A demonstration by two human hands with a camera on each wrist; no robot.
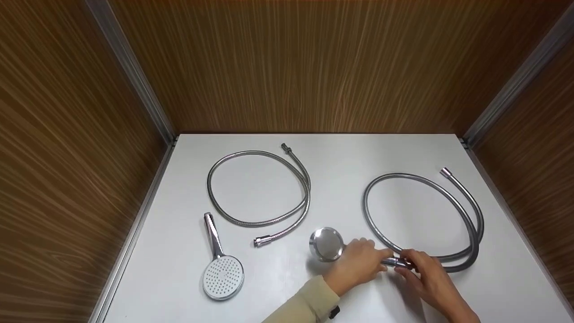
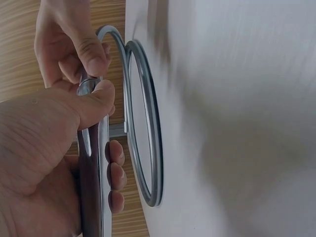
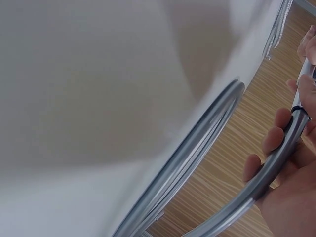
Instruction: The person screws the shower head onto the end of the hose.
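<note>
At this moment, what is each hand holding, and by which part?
The left hand grips a shower head by its handle; the right hand holds a grey shower hose near one end.

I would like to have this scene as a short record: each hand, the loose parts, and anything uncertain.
Left hand: grips the handle of a shower head
Right hand: holds one end of a grey hose at the handle's end
Second shower head: lies on the white table, spray face up, untouched
Second hose: lies looped on the table, untouched
Uncertain: whether handle and grey hose are fully joined
</note>
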